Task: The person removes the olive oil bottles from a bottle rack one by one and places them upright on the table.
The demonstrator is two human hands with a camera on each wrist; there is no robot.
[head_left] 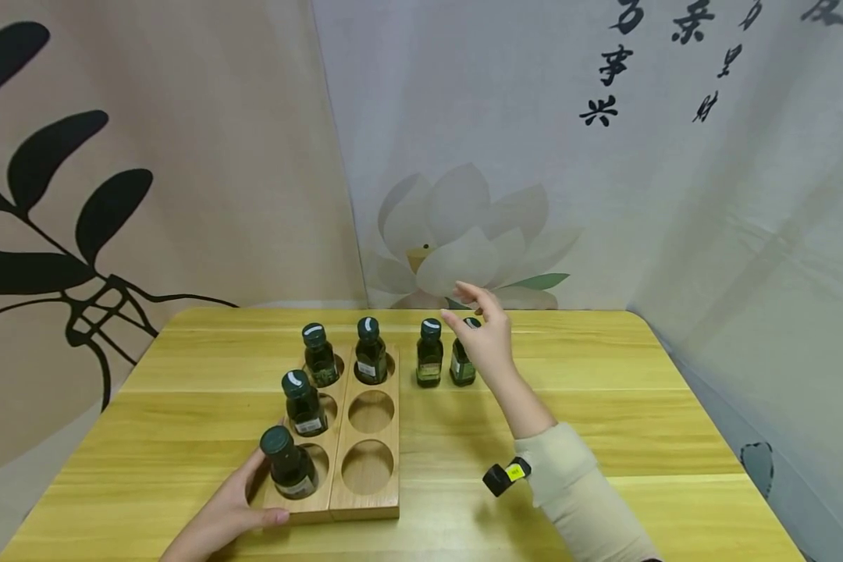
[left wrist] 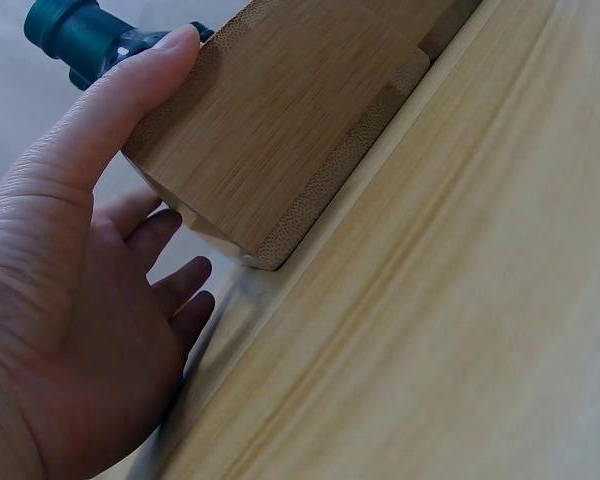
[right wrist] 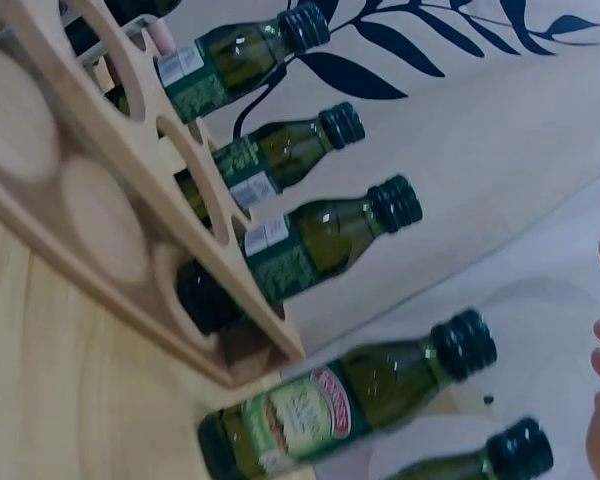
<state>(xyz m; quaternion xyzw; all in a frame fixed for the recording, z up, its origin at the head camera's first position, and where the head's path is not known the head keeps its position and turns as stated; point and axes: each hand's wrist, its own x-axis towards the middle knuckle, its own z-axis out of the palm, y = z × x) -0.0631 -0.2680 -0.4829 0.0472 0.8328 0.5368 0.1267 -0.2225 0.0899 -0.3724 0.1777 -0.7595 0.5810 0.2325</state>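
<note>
My left hand (head_left: 228,507) holds the near left corner of a wooden bottle rack (head_left: 365,513), thumb on the front face and fingers round the left side. In the left wrist view the thumb presses the wooden block (left wrist: 280,130). Small green glass bottles with dark caps fill the rack's left row, a near one (head_left: 293,468), a middle one (head_left: 305,410) and a far one (head_left: 319,359). Another bottle (head_left: 371,355) sits in the right row's far hole. My right hand (head_left: 488,332) is raised, thumb and fingers apart, holding nothing, partly hiding a standing bottle (head_left: 462,367).
Beside it another labelled bottle (head_left: 429,359) stands upright on the wooden table (head_left: 604,437), right of the rack. The right row's middle and near holes show wooden floors. A printed cloth (head_left: 253,156) hangs behind the table. A small black device (head_left: 507,475) is at the right cuff.
</note>
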